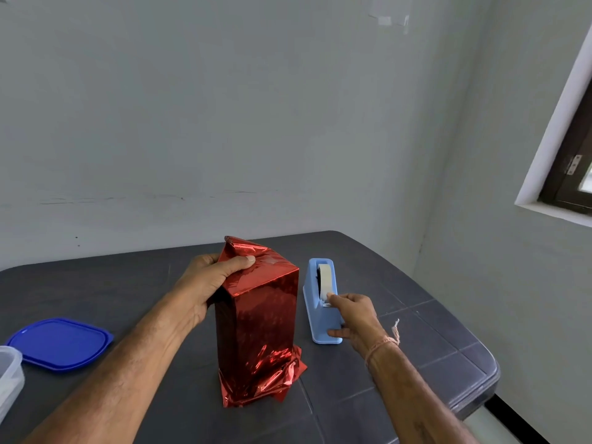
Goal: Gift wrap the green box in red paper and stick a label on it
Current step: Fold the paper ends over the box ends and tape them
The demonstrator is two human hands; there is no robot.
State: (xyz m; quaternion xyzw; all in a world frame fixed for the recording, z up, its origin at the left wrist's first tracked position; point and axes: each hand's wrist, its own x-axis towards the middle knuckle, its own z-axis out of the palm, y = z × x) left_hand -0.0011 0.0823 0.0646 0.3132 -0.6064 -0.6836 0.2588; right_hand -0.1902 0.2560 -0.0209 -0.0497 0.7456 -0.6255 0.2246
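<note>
Head view: left hand (208, 280) grips upright box (256, 325), crinkled shiny red foil.

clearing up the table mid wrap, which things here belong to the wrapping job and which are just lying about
In the job: red-wrapped box, gripped at its top by the left hand; blue tape dispenser, right hand at its tape end.
Lying about: blue lid; clear container at the left edge.

Bare forearms (128, 363); pinkish thread (382, 343), prob. knotted, R wrist.
</note>
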